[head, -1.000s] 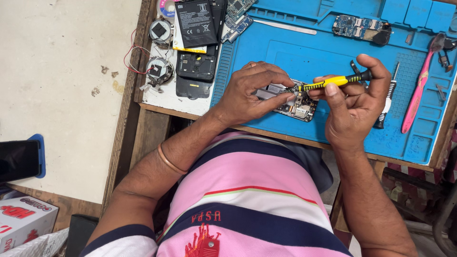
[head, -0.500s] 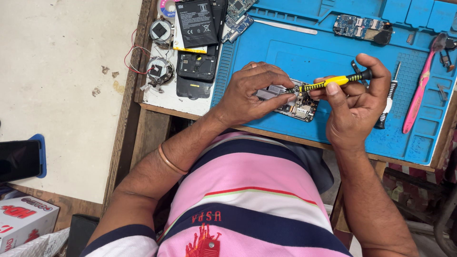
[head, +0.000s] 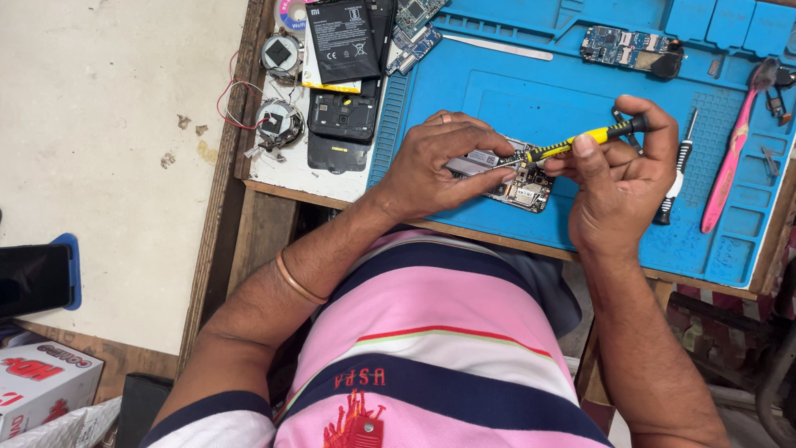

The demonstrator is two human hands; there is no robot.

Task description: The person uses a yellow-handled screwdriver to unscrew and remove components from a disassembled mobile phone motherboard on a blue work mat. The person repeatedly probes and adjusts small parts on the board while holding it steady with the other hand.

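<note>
Left hand: the left hand [head: 444,162] lies flat over the small grey-and-green phone circuit board [head: 514,178], fingers pressed down on its near end. The grip is closed on the board from above, in my judgement to keep it from sliding while the tool works.

Right hand: the right hand [head: 618,178] pinches the slim yellow-and-black precision screwdriver [head: 580,141] between thumb and forefinger, with the other fingers curled behind the handle. This light pinch looks suited to turning the tool by the fingertips.

Screwdriver: it lies almost level. Its metal tip points toward the left grip and meets the board just beside the left fingertips.

Circuit board: it rests on the blue silicone repair mat [head: 531,91], between the two grips and close to the near edge of the tabletop.

Beyond the right grip: a second small black-handled screwdriver [head: 676,178] and a pink plastic toothbrush [head: 734,158] lie on the mat on the outer side. Another blue circuit board [head: 630,46] lies further away.

Beyond the left grip: a flat black phone battery [head: 342,37] and a black phone back frame [head: 342,120] lie on the outer side, well apart from the hand. Two round metal parts with red wires [head: 278,120] lie beside them.
</note>
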